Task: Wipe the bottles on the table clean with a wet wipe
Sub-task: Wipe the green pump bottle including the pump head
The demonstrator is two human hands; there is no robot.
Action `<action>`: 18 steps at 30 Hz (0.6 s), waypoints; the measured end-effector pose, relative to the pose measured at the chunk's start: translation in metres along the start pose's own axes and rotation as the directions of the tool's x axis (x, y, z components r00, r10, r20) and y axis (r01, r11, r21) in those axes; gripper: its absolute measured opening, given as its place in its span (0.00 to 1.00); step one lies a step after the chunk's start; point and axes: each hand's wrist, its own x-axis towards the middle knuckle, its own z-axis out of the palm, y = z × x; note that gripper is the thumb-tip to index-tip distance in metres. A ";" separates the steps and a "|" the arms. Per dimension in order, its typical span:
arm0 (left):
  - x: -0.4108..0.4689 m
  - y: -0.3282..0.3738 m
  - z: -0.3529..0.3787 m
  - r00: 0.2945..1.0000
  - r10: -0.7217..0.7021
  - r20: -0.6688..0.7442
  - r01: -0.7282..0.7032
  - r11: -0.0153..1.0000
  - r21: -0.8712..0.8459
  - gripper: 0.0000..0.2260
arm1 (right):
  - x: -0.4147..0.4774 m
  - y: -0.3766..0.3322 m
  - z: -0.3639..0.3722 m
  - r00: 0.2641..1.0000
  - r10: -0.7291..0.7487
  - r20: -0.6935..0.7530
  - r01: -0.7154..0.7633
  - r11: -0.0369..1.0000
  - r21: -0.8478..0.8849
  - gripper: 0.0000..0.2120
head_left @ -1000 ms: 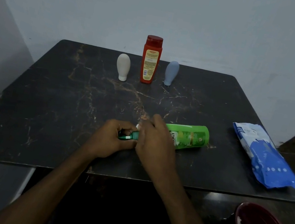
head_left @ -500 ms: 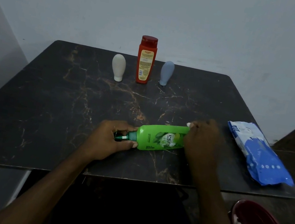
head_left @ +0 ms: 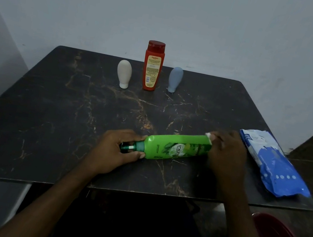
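Both hands are busy on the green bottle [head_left: 175, 150], which lies on its side on the dark marbled table [head_left: 46, 120]. At its pump end the left hand [head_left: 116, 149] grips the neck. At its base end the right hand [head_left: 227, 151] curls over a white wet wipe [head_left: 210, 135] and presses it to the plastic (only a small corner shows above the fingers).

The task seems to be in its early part. This bottle is under wiping, and three others wait upright well behind it. Whether they are already clean, one cannot tell.

The green bottle looks smooth, glossy and rounded, with a printed label. Behind it, the cream bottle [head_left: 124, 73] and the grey-blue bottle [head_left: 175, 79] are matte and egg-shaped, standing on narrow caps. Between them is the tall red bottle [head_left: 152, 65] with a flat cap. To the right of the green bottle lies a soft, crinkled blue-and-white wipes pack [head_left: 272, 166].
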 end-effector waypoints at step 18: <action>-0.001 0.001 0.000 1.000 -0.003 -0.011 0.003 0.999 0.040 0.20 | -0.040 -0.087 0.026 0.944 -0.324 0.066 0.306 0.932 0.194 0.11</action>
